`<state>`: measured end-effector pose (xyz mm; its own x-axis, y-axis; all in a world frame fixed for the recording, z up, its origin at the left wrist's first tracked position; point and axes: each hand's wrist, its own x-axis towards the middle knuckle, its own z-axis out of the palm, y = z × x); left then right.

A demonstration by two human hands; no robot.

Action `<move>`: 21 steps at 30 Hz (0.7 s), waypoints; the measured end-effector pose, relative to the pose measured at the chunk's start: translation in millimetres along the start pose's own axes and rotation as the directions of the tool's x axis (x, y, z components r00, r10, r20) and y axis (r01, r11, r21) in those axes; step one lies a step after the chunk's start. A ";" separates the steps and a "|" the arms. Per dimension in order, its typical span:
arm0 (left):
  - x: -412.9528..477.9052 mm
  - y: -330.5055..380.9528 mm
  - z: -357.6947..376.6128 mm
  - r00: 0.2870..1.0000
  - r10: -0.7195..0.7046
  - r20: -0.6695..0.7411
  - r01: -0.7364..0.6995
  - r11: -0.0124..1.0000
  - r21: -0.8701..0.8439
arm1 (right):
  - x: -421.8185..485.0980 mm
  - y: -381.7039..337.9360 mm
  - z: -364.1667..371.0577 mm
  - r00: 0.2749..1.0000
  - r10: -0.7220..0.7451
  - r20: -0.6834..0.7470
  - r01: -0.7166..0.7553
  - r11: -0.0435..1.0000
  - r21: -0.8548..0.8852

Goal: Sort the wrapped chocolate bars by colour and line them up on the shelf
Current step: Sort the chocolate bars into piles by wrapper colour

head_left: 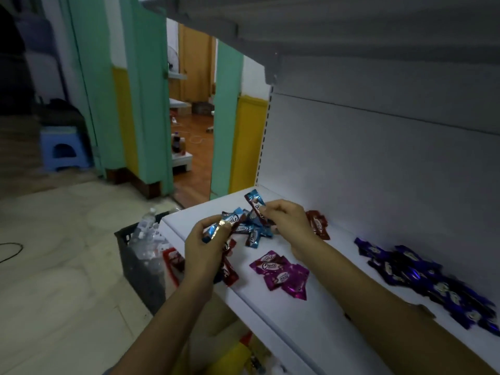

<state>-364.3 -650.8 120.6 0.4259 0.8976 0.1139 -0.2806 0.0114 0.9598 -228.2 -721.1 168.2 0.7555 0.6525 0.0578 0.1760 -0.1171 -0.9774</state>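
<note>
White shelf (338, 266) carries loose heaps: lt-blue bars (254, 232) far L, red bars (318, 224) by back panel, other red bars (230, 272) at front edge, magenta bars (281, 274) mid, dark-purple bars (422, 274) R.

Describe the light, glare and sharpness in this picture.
Head view: dim overall; foil glare on the light blue bar in the left hand; the dark blue bars lie in shadow; the doorway looks soft; wide-angle bending at the edges.

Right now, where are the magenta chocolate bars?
Head view: the magenta bars lie on the white shelf between the left hand and the dark-blue pile, just this side of the light-blue pile.
</note>
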 end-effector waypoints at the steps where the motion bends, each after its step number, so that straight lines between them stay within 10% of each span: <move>1: 4.1 -3.2 -10.2 1.000 -0.021 -0.017 0.020 1.000 -0.009 | 8.9 4.6 8.1 0.999 -0.026 -0.036 0.022 0.994 -0.105; 9: 33.2 -12.4 -39.1 0.996 -0.090 0.022 0.092 0.993 -0.070 | 43.8 33.3 42.2 0.983 -0.116 -0.144 -0.024 0.691 -0.723; 17: 59.1 -11.8 -20.6 0.978 -0.093 0.184 0.101 0.994 -0.031 | 8.4 -10.9 56.5 0.987 -0.081 0.140 0.105 0.980 -0.172; 21: 71.3 -16.8 -15.7 0.957 -0.191 0.218 0.198 0.980 -0.013 | 31.1 -1.6 35.2 0.967 -0.155 -0.204 0.125 0.980 -0.154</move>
<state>-342.8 -580.1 108.5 0.6489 0.7607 -0.0182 -0.2013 0.1947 0.9600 -227.2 -674.3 164.4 0.8316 0.4966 0.2486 0.3638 -0.1487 -0.9196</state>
